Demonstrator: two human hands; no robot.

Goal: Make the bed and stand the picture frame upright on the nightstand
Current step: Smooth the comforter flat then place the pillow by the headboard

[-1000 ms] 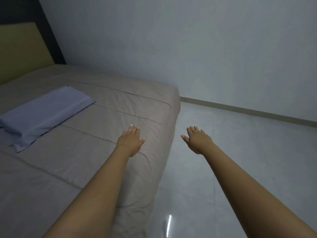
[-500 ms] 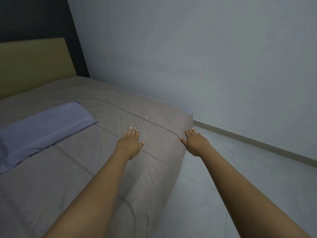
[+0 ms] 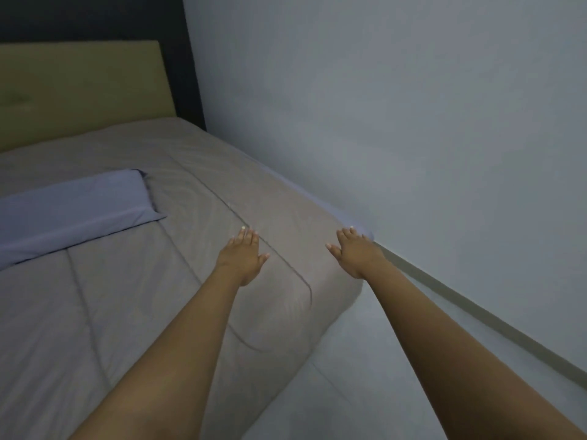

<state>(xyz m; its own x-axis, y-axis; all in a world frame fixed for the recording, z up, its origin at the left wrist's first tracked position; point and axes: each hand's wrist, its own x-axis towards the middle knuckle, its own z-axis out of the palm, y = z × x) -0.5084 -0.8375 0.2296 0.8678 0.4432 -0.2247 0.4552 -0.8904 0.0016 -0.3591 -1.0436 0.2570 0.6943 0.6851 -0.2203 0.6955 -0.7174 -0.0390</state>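
**Both hands reaching over the far corner of the bed**

The left hand (image 3: 243, 257) is hovering flat and open over the beige comforter (image 3: 133, 312), the right hand (image 3: 357, 250) open above its corner edge by the wall (image 3: 413, 122); contact is hard to judge. The seam is running away toward the headboard (image 3: 79, 90), with the pillow (image 3: 73, 214) lying left, nearer the left hand. The picture frame and nightstand are not showing.

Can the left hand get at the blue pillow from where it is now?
Probably yes. The left hand is open and empty over the quilt, and only bare quilt lies between it and the blue pillow.
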